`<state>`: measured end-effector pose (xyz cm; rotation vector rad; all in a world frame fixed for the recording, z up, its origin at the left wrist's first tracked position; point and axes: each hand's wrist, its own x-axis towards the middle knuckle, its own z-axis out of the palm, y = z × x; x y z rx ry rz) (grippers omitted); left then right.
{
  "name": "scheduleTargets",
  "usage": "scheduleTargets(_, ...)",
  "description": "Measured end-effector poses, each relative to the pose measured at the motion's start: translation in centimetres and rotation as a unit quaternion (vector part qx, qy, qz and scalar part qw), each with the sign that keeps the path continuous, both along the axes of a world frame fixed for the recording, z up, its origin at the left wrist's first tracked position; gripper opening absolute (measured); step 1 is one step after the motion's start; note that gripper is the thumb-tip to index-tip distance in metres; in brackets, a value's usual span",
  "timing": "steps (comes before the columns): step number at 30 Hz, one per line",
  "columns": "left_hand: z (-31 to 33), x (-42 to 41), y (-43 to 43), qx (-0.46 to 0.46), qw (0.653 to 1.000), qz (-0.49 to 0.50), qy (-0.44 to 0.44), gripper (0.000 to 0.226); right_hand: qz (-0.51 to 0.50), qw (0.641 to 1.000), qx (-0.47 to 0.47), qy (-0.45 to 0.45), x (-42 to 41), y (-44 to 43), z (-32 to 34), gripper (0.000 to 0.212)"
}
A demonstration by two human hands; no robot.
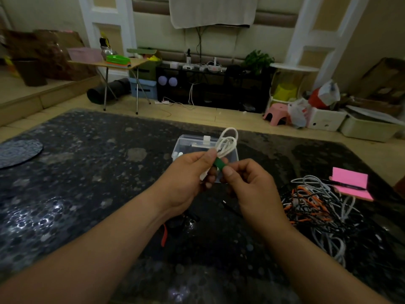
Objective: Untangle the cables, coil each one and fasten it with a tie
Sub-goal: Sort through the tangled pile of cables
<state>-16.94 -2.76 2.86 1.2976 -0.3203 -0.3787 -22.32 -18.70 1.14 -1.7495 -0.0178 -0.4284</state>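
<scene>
A coiled white cable (228, 142) is held up above the dark table (87, 183), its loops sticking up over a clear plastic box (188, 143). My left hand (190, 178) grips the coil's lower part, thumb on top. A green tie (219, 164) is wrapped round the coil's middle. My right hand (247, 183) pinches the green tie between thumb and fingers. A tangle of white, black and orange cables (317, 207) lies on the table to the right.
A pink notepad (350, 183) with a black pen lies at the right edge. A red tie (164, 234) and a dark object lie below my hands. A black cable end (230, 207) lies near my right wrist. A round mat (17, 152) sits far left.
</scene>
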Motion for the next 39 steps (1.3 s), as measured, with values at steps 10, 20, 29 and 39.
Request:
scheduleTargets(10, 0.9, -0.2, 0.5, 0.009, 0.993, -0.093, 0.067, 0.026, 0.05, 0.999, 0.015, 0.009, -0.2, -0.6, -0.5, 0.005)
scheduleTargets(20, 0.7, -1.1, 0.1, 0.218, 0.96, 0.018, -0.173, 0.03, -0.044, 0.997, -0.061, 0.0, -0.2, 0.4, -0.8, 0.008)
scheduleTargets(29, 0.8, -1.0, 0.8, 0.175, 0.977, -0.011, -0.118, 0.038, -0.003, 0.999, -0.033, 0.022, 0.2, -0.2, -0.4, 0.006)
scheduleTargets(39, 1.3, -1.3, 1.0, -0.045, 0.953, -0.26, 0.148, 0.062, 0.17, 0.964, 0.187, 0.088, 0.2, 0.1, 0.7, 0.044)
